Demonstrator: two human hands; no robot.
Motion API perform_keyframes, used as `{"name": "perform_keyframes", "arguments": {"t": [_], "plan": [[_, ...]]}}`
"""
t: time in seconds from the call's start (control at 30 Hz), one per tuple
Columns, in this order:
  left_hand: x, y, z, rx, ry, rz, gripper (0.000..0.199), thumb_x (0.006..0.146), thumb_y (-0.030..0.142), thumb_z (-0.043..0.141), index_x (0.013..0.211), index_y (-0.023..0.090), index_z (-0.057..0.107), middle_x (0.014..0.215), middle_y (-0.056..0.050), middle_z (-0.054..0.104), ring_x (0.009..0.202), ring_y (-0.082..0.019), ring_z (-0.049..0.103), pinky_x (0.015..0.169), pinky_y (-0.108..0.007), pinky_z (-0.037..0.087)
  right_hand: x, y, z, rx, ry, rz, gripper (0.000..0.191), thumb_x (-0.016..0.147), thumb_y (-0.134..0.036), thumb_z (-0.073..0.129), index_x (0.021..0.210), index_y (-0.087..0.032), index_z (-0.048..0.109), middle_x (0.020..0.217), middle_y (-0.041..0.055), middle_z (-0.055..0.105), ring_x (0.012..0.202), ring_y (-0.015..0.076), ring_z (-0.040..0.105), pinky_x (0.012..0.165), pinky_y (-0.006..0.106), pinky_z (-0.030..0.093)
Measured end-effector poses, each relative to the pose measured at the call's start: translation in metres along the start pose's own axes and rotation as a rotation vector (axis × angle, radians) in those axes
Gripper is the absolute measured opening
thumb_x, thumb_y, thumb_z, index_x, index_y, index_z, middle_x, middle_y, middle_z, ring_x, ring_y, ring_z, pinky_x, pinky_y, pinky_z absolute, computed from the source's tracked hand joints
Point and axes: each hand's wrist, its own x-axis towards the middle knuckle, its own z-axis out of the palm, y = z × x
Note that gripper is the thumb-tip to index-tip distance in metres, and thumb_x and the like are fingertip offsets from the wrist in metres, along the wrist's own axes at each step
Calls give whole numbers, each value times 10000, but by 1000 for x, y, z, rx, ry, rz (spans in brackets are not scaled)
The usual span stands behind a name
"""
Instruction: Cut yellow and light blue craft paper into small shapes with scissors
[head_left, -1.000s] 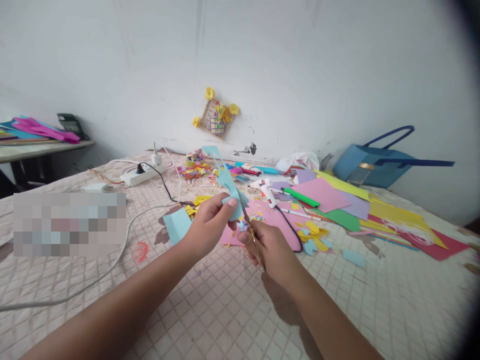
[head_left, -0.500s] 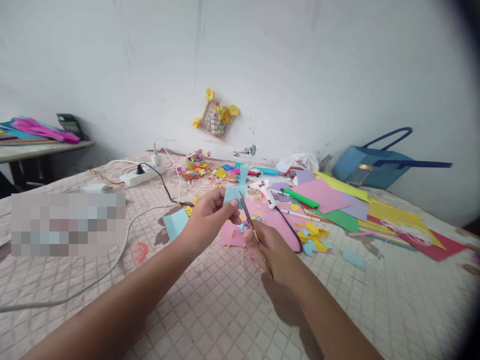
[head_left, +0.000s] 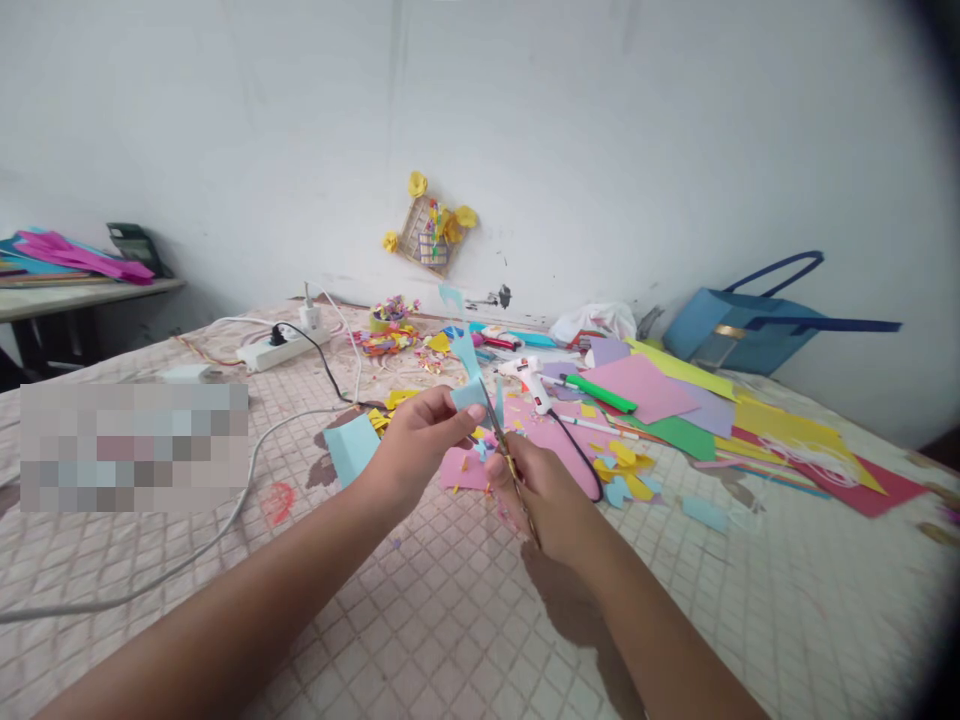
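Note:
My left hand (head_left: 424,440) pinches a small light blue paper (head_left: 469,397) between thumb and fingers. My right hand (head_left: 544,485) is closed round a pair of scissors (head_left: 501,430), whose blades touch the paper's right side. A curling blue strip (head_left: 465,350) rises from the paper's upper edge. Below the hands is a pink sheet (head_left: 555,450) with small paper scraps on it. A white glue gun (head_left: 531,380) lies just beyond my right hand. Another light blue sheet (head_left: 352,447) is on the table left of my left hand.
Coloured sheets (head_left: 637,385) and a green marker (head_left: 600,393) lie to the right, with a blue bag (head_left: 742,330) behind. A power strip (head_left: 281,350) and cables lie at left. Yellow paper pieces (head_left: 630,470) are right of the pink sheet.
The blue strip above the paper now extends further up and to the left, curling, and a narrow blue piece shows right of the blades. Both hands keep nearly the same places.

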Motion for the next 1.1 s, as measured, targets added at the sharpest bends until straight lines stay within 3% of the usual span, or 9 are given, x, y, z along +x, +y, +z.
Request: {"name": "perform_keyframes", "arguments": {"t": [0.17,0.7,1.1], "plan": [[0,-1,-1,-57,-44,-48,244,659,289,688,581,152,501,495,44,521,472,-58,467,490,-191,370,0,-1,0,4,-5,-3,395,860,-561,376,731,-191,423,656,6,525,607,142,461,543,251,304],[-1,-1,-2,-40,-55,-23,199,672,255,675,583,145,535,503,35,536,487,-55,472,508,-187,377,0,-2,0,5,-22,4,444,844,-601,357,805,-179,490,592,-11,496,509,118,421,472,239,252],[3,5,-6,128,-40,-45,215,645,264,671,548,140,525,489,36,530,466,-55,452,490,-205,340,1,-2,-4,-75,-14,17,377,873,-526,374,723,-189,451,592,-17,465,545,123,401,493,236,262]]}}
